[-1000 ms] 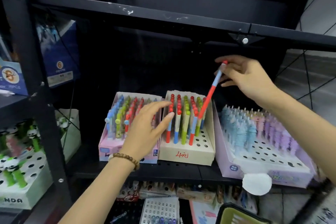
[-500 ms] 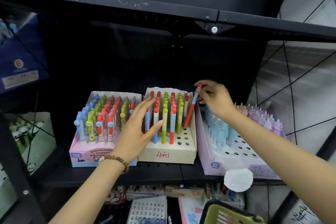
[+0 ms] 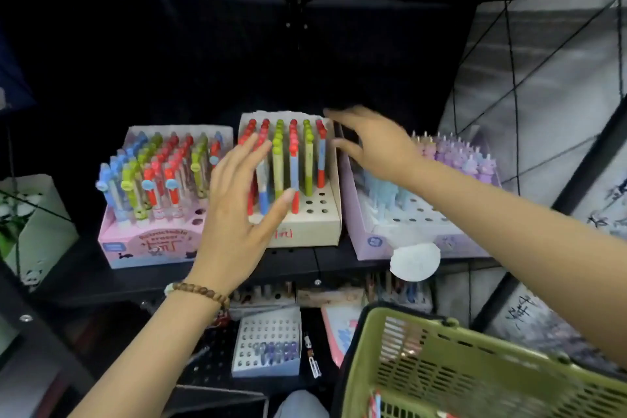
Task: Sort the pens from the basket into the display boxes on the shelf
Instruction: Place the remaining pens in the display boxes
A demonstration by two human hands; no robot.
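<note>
Head view: left hand and right hand, grips spread empty, by the beige box.

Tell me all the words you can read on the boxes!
"Retractable eraser", blurry, probably: pink box front.
Red handwriting, beige box: unreadable, partly behind left hand.
Red handwriting, pink box: unreadable.
Blue logo, lilac box: too small.
Black characters, grey sheet at right: blurred.
</note>
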